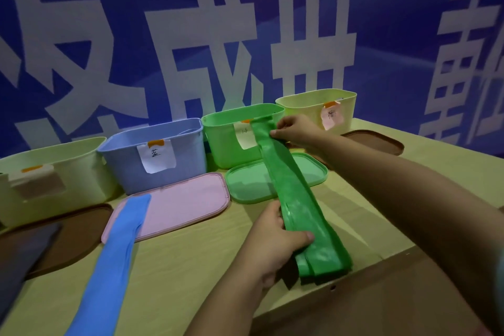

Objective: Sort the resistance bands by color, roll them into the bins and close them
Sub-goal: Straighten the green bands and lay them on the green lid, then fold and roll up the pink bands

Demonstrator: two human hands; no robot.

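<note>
While both grip the green resistance band [289, 188], left hand [275, 243] near worktop's [174, 267] front edge, right hand [297, 128] beside green bin [226, 142].

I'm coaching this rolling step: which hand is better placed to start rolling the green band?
Left. The left hand grips the green band close to its near end on the table, while the right hand holds the far end up by the green bin.

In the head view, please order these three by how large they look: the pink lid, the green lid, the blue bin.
1. Blue bin and pink lid: they look alike, so no ranking between them.
2. Green lid: smallest, though the green band covers part of it.
</note>
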